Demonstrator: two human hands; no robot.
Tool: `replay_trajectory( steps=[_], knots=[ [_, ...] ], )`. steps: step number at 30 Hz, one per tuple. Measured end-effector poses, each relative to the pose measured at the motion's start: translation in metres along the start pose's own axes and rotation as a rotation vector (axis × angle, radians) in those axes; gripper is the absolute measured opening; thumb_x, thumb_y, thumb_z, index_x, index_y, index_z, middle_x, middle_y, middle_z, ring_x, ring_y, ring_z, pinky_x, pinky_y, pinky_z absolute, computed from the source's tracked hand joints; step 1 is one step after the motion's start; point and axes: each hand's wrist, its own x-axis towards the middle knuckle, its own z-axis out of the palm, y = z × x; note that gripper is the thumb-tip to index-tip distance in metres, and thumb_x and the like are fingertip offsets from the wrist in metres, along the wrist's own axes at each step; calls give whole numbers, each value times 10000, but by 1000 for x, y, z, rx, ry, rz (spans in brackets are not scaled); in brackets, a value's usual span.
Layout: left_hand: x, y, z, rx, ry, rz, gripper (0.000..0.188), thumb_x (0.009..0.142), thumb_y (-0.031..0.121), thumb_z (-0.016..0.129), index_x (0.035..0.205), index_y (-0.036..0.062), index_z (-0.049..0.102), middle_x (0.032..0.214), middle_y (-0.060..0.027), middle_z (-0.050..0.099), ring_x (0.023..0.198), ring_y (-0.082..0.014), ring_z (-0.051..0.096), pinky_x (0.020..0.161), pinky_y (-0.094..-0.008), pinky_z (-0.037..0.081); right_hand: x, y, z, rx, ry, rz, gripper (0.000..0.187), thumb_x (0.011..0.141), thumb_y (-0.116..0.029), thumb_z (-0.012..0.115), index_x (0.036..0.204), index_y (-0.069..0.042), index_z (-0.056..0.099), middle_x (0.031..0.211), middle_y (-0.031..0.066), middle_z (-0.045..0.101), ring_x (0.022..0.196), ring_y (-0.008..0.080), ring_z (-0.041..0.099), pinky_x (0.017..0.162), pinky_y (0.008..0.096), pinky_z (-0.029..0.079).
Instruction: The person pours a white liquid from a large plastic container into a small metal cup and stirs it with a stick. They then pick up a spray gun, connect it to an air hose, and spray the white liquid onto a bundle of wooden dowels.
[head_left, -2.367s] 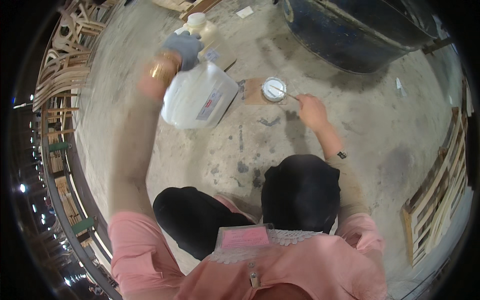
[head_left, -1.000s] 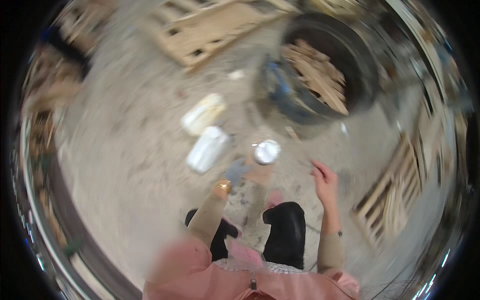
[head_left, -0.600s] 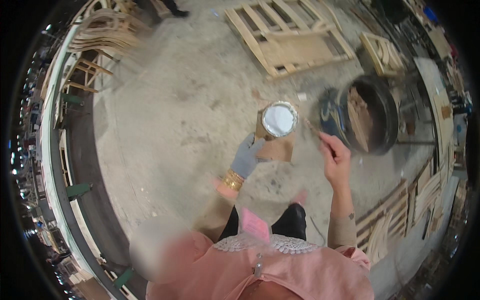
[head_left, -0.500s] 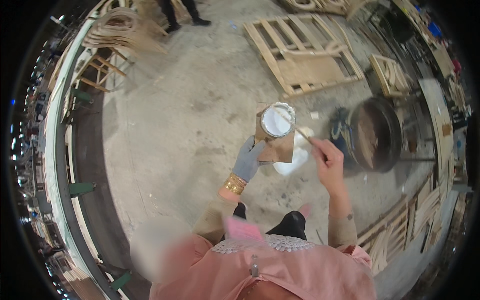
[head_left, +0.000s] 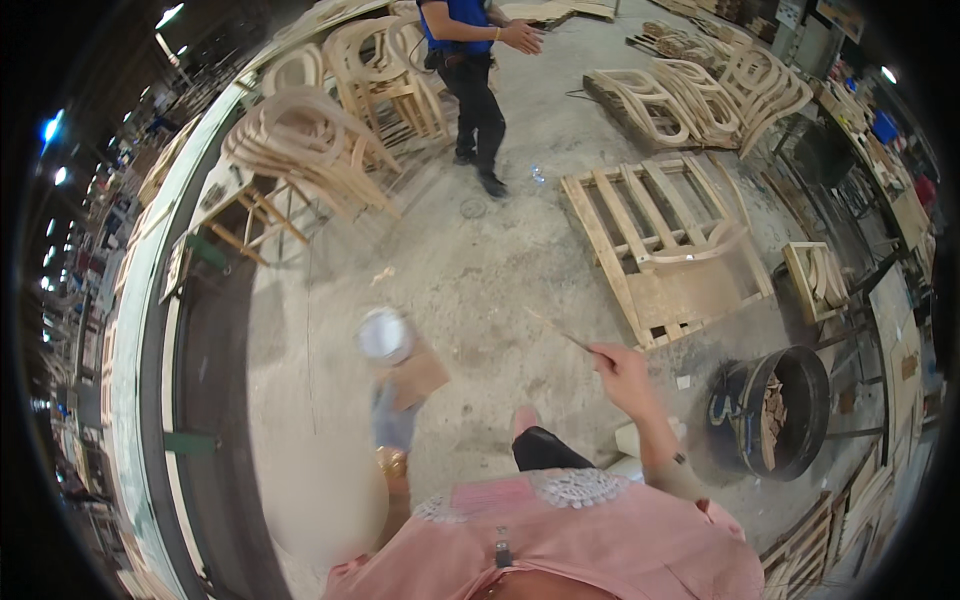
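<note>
Pink, that badge on the chest, its print too small for me to read; over on the left, grey-gloved and blurred, the left hand grasps a brown cardboard piece by its near end; at the far end sits a pale round can, just beyond the gloved fingers; well apart from it, the bare right hand pinches a thin stick, tip pointing leftward!
</note>
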Motion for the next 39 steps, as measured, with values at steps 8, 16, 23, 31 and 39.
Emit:
replay_trajectory(
  steps=[8,16,23,31,39],
  knots=[
    [184,41,-42,-105,427,52,456,774,158,639,1129,-45,436,1122,-180,472,1034,-280,485,809,-347,472,305,-39,193,257,-387,-181,199,750,-158,503,870,-38,605,735,178,574,671,339,551,609,386,429],
    [534,29,14,696,137,152,450,803,191,600,1155,-30,428,1077,-178,529,1047,-285,494,865,-386,437,597,-65,272,347,-365,16,195,830,-190,478,901,-43,586,785,180,581,733,368,538,637,420,423],
    [888,30,193,1407,-207,896,396,820,211,577,1116,-29,471,1060,-160,559,1024,-295,511,916,-419,390,839,9,211,264,162,76,190,813,-168,497,916,-37,587,728,154,583,643,301,536,595,367,426],
    [1167,29,405,1081,-452,818,290,824,142,562,1060,-12,493,1152,-140,468,962,-255,527,824,-352,446,1172,93,208,389,217,204,196,785,-162,536,917,-28,593,678,70,564,594,147,508,545,291,403],
    [1455,-9,579,-35,-397,-163,346,830,96,524,1155,30,422,1072,-90,482,953,-177,511,671,-269,496,1490,203,159,641,346,361,181,831,-151,510,925,-23,597,680,-19,524,559,51,430,485,204,352]
  ],
)
